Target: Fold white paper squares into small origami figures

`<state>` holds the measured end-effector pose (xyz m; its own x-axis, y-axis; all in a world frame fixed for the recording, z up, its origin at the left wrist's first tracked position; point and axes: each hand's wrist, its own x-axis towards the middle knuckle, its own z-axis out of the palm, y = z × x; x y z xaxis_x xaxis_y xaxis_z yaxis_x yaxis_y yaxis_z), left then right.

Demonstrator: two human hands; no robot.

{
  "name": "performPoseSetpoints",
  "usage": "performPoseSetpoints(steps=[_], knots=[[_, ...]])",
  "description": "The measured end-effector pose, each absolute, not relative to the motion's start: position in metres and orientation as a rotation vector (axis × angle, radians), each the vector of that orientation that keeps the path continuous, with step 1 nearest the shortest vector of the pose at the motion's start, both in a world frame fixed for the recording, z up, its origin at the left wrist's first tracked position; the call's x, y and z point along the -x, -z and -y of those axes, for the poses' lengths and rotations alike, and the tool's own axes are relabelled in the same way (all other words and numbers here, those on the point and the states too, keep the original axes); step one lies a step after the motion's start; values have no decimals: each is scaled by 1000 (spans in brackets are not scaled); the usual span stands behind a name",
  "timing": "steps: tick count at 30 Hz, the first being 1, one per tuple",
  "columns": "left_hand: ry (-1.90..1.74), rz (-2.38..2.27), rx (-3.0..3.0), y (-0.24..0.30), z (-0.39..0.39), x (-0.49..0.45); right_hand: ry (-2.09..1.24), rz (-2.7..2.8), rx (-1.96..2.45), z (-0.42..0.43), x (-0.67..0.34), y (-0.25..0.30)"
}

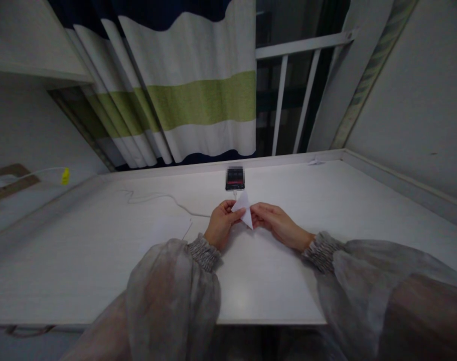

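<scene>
Between my two hands, a small piece of white paper folded to pointed corners (pixel 244 208) is held up above the desk. My left hand (pixel 222 223) pinches its left side, thumb lying across the front. On the other side, my right hand (pixel 275 222) has its thumb and fingertips closed on the paper's right edge. Just beyond the paper lies a dark phone (pixel 235 178) with a white cable (pixel 183 206) plugged into its near end. The fingers behind the paper are partly hidden.
A white desk (pixel 266 296) stretches under both arms. Left of my left hand lies a pale sheet of paper (pixel 164 233). A small white folded piece (pixel 316 161) rests at the back right. Behind the desk hang a striped curtain (pixel 205 100) and white window bars (pixel 284 95).
</scene>
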<state>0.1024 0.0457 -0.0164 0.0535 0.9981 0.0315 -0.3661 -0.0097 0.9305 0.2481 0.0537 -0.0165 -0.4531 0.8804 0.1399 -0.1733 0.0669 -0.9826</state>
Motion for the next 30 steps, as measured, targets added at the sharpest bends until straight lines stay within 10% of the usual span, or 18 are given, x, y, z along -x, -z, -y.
performPoseSetpoints(steps=[30], knots=[[-1196, -1072, -989, 12, -43, -103, -1378, 1323, 947, -43, -256, 14]])
